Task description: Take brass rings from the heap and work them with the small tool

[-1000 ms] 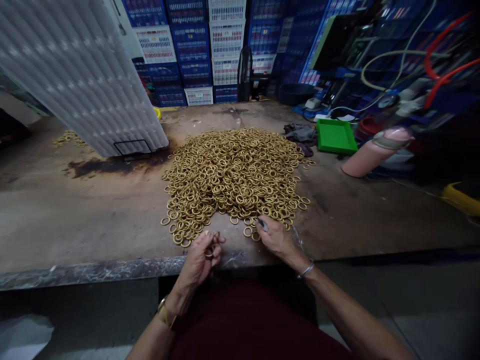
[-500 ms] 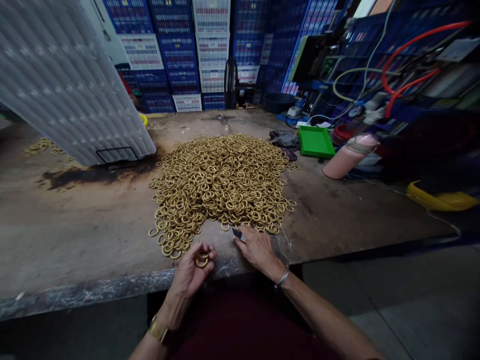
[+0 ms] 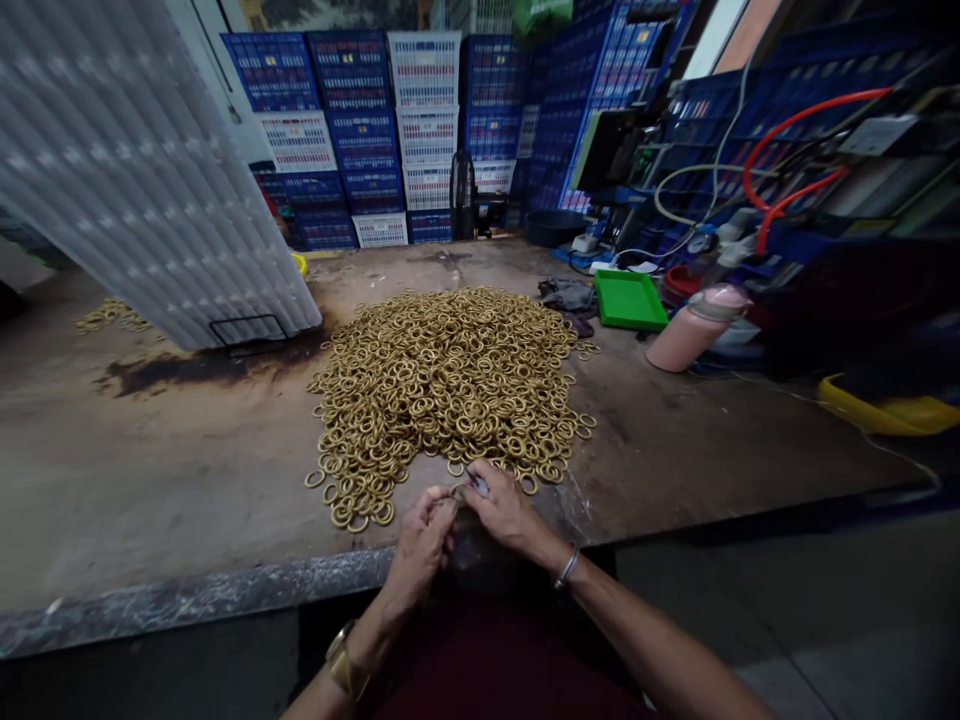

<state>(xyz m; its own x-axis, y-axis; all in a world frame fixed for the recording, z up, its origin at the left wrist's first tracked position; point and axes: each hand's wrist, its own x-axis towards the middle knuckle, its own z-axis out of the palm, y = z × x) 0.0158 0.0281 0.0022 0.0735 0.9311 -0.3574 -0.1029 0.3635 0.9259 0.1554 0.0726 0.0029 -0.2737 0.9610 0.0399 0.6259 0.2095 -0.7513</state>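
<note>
A big heap of brass rings (image 3: 450, 380) lies on the worn table (image 3: 150, 480). My two hands meet at the table's near edge, just below the heap. My left hand (image 3: 421, 545) is closed in a pinch on a brass ring held up to the right hand. My right hand (image 3: 501, 508) is closed on a small dark tool whose tip (image 3: 475, 485) touches the ring. A gold watch sits on my left wrist and a thin bracelet on my right.
A white corrugated panel (image 3: 142, 190) leans at the back left, with a few loose rings (image 3: 112, 315) beside it. A green tray (image 3: 628, 298), a pink bottle (image 3: 694, 328) on its side and a yellow bin (image 3: 885, 410) stand at the right. Blue and white crates (image 3: 390, 130) fill the back.
My left hand has moved right with its ring and now meets the right hand, which drew back from the heap's edge with the tool. The view has tilted up a little.
</note>
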